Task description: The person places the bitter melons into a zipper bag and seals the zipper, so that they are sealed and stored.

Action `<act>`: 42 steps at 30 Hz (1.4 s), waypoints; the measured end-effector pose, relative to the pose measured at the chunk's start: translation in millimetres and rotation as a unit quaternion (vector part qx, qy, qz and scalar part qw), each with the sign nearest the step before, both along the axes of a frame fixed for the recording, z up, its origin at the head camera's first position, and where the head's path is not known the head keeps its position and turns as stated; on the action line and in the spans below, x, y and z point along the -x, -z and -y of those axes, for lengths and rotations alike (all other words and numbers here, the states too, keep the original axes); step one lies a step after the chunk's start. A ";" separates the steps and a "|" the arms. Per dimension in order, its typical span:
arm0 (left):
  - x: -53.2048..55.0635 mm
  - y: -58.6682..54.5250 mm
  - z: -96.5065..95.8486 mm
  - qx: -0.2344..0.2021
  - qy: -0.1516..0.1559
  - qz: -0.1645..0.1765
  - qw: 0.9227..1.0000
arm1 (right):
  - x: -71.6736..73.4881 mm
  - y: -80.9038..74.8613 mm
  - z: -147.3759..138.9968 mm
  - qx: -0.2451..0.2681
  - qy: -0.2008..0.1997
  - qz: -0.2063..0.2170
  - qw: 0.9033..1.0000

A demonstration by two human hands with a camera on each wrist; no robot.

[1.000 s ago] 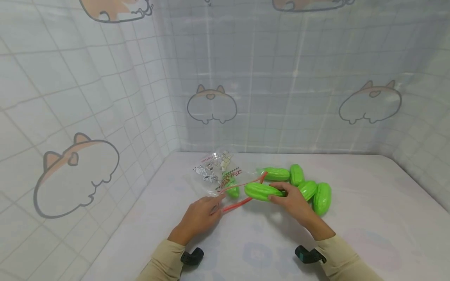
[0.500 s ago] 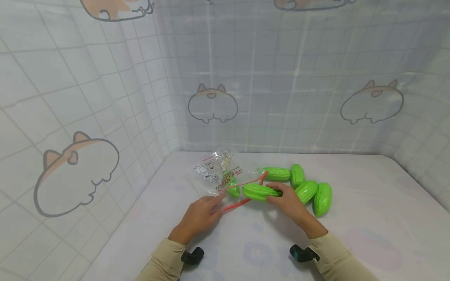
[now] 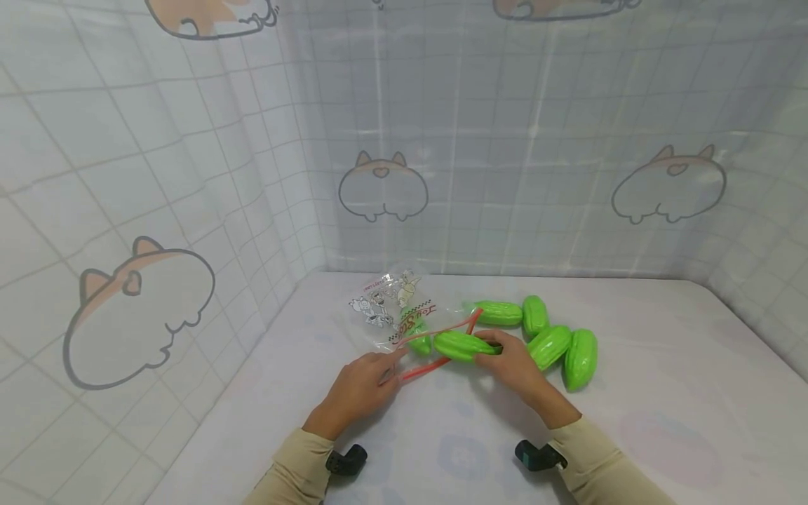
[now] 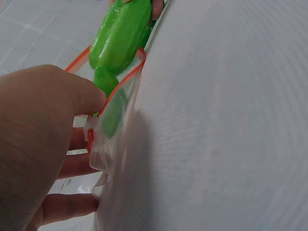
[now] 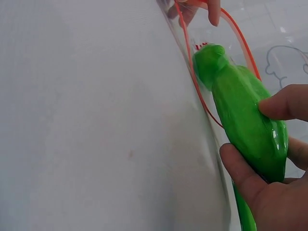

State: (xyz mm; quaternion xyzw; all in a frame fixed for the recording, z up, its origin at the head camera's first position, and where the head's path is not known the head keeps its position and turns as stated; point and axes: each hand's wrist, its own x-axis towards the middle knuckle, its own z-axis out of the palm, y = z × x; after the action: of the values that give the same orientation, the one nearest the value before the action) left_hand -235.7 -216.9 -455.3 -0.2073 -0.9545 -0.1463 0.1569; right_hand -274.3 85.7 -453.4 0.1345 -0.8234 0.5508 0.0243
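A clear plastic zip bag with a red-edged mouth and printed cartoon figures lies on the table. My left hand pinches its near corner, thumb over the rim in the left wrist view. One glossy green cucumber is inside, partly seen through the film. My right hand grips the right end of another ridged green cucumber, fingers on one side and thumb on the other. Its free end sits in the spread mouth between the red edges, close against the cucumber in the bag.
To the right of the bag lie several more green cucumbers, one at the back, one upright in view, and two nearer ones. White grid-patterned sheets with cartoon animals enclose the table's back and sides.
My right hand has slid a little to the left, bringing its cucumber further into the bag's mouth. The left hand keeps its place at the bag's corner.
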 end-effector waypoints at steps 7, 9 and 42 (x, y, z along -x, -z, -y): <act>0.2 0.2 0.5 0.003 0.002 -0.004 1.000 | 0.6 0.2 6.4 -0.013 0.002 -0.010 1.000; 0.0 0.0 0.5 0.001 0.002 -0.004 1.000 | 1.1 0.2 8.5 -0.019 0.010 -0.008 1.000; 1.5 0.9 0.7 0.001 0.014 -0.024 1.000 | 5.9 -0.2 30.7 -0.087 0.042 -0.004 0.995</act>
State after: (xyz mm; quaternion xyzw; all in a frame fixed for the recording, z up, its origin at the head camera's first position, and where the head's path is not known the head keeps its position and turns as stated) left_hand -237.2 -217.6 -456.2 -0.2239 -0.9476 -0.1428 0.1776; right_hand -280.1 54.9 -453.2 0.1035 -0.8732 0.4747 0.0384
